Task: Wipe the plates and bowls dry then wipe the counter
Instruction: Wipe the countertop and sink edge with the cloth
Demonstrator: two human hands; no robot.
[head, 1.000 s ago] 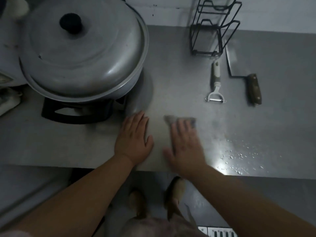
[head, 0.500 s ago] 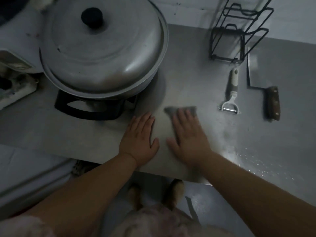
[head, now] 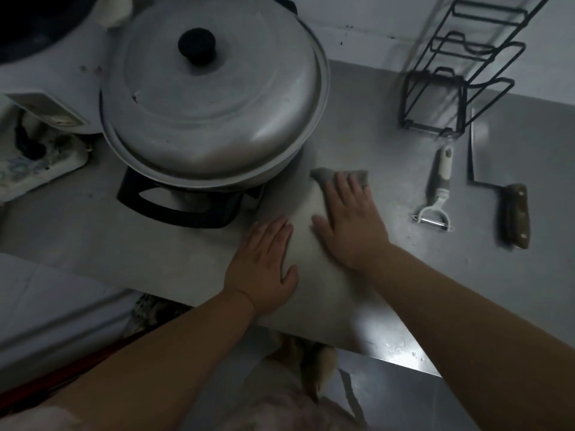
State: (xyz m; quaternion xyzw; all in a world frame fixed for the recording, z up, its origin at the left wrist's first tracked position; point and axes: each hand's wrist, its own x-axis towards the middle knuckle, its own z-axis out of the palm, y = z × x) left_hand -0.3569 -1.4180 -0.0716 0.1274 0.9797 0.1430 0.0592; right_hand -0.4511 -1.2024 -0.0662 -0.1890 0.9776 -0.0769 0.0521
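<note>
Right hand [head: 350, 225]: flat, pressing grey cloth [head: 339, 176] on bench [head: 435, 275]
Left hand [head: 263, 269]: flat on bench
Pot [head: 211, 91]: just beside cloth

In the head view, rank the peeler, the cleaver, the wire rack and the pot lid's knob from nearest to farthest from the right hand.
From the right hand, flat on the grey cloth:
1. Peeler, just to its right on the counter.
2. Cleaver, farther right, beyond the peeler.
3 and 4. Wire rack, back right by the wall, and lid knob, back left on the pot: too close to call.
</note>
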